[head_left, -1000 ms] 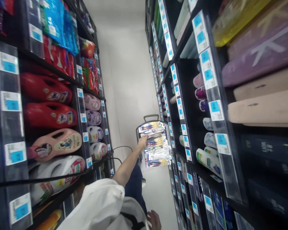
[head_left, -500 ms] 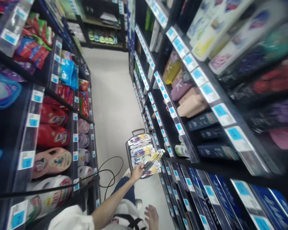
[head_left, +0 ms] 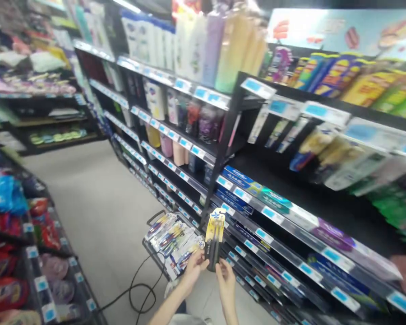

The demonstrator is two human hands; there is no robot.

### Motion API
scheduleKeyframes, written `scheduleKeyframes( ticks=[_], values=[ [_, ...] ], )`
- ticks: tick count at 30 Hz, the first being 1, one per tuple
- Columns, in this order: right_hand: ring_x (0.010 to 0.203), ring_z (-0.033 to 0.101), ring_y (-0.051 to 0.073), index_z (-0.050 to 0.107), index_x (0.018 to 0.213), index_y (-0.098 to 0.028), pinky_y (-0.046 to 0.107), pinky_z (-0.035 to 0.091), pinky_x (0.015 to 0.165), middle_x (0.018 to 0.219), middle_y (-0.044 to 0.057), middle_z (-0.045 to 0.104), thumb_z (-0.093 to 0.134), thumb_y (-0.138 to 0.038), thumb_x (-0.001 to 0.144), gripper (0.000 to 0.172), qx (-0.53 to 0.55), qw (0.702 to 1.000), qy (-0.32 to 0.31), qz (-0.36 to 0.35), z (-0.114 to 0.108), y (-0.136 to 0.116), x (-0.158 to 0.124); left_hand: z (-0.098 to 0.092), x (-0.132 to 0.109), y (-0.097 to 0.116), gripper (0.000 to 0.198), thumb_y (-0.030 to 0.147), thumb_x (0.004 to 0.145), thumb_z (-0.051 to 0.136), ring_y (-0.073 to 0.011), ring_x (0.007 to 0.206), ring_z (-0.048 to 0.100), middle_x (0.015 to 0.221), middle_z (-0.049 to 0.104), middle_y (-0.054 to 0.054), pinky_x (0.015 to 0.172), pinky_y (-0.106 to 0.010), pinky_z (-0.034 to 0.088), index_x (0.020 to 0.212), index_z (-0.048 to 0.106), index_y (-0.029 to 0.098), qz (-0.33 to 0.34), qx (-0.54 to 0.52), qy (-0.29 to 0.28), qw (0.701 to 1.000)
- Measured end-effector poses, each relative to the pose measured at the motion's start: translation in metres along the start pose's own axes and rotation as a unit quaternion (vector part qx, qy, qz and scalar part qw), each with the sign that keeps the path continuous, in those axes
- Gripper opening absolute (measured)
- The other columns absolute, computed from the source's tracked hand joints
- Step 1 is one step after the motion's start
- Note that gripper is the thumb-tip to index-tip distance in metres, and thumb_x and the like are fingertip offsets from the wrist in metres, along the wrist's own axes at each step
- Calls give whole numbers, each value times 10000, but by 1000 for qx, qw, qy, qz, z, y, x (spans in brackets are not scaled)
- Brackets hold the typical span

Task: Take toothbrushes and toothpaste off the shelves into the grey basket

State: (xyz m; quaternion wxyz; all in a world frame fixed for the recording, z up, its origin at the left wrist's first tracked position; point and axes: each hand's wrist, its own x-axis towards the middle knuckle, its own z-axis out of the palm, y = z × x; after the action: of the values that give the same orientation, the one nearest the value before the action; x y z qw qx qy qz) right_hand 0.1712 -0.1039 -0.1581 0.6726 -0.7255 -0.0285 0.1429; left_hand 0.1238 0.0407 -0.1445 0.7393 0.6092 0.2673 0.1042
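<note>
1. Left hand [head_left: 193, 265] and right hand [head_left: 226, 272] pinch the slim yellow-and-black carded pack [head_left: 214, 235] by its near end, right of the black-framed basket [head_left: 157, 260].
2. Likely light, stiffish, slick; grip its edges.

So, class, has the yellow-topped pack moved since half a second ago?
Yes: in view, the pack went from overlapping the basket to its right.
</note>
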Motion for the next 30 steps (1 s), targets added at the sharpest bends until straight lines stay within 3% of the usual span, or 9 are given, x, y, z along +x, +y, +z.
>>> scheduleKeyframes(
  ticks=[4, 7, 9, 13, 20, 25, 28, 30],
  values=[
    [855, 638, 214, 718, 832, -149, 292, 528, 767, 885, 87, 685, 700, -536, 796, 389, 23, 998, -2, -61, -47, -23, -37, 44, -53, 17, 422, 535, 715, 753, -244, 889, 650, 910, 699, -72, 807, -329, 500, 974, 705, 206, 29, -36, -52, 998],
    [859, 646, 220, 716, 944, -146, 317, 543, 781, 925, 94, 706, 701, -480, 819, 357, 74, 995, -41, -56, -73, -41, -64, 72, -88, 26, 454, 519, 746, 748, -255, 975, 662, 1028, 720, -91, 869, -340, 511, 1074, 703, 208, 27, -38, -75, 996],
    [882, 656, 233, 714, 986, -142, 337, 554, 794, 962, 107, 719, 715, -468, 810, 371, 102, 993, -32, -55, -85, -50, -78, 87, -105, 33, 447, 516, 772, 732, -255, 986, 667, 1055, 724, -97, 878, -345, 520, 1089, 701, 203, 34, -30, -98, 994],
    [856, 654, 221, 718, 955, -139, 335, 548, 813, 919, 91, 721, 734, -474, 793, 373, 125, 988, 36, -79, -103, -59, -96, 108, -121, 48, 366, 481, 832, 689, -233, 988, 664, 1084, 719, -88, 897, -331, 516, 1074, 691, 206, 74, 2, -165, 983],
    [767, 630, 195, 701, 904, -135, 321, 544, 748, 794, 55, 675, 761, -448, 781, 342, 173, 980, 35, -88, -126, -66, -111, 129, -131, 59, 302, 420, 807, 725, -216, 935, 668, 984, 714, -71, 851, -311, 527, 986, 652, 189, 88, 31, -211, 973],
    [783, 638, 203, 698, 913, -132, 325, 546, 750, 830, 71, 693, 765, -444, 776, 348, 171, 981, 24, -83, -130, -69, -113, 133, -139, 54, 356, 423, 817, 695, -227, 973, 671, 1041, 702, -77, 859, -335, 535, 1085, 604, 209, 106, 49, -162, 980],
    [809, 641, 204, 696, 929, -131, 321, 546, 760, 883, 86, 709, 764, -445, 775, 355, 167, 982, 14, -86, -128, -71, -109, 130, -144, 55, 360, 352, 815, 698, -231, 1012, 648, 1117, 654, -89, 828, -337, 547, 1137, 586, 236, 195, 122, -59, 971],
    [814, 641, 198, 692, 937, -138, 306, 538, 754, 887, 80, 709, 753, -439, 788, 341, 156, 983, 11, -93, -126, -72, -105, 128, -147, 60, 335, 304, 826, 692, -244, 1096, 611, 1204, 603, -103, 858, -354, 544, 1147, 612, 253, 280, 190, 6, 941]
  ],
)
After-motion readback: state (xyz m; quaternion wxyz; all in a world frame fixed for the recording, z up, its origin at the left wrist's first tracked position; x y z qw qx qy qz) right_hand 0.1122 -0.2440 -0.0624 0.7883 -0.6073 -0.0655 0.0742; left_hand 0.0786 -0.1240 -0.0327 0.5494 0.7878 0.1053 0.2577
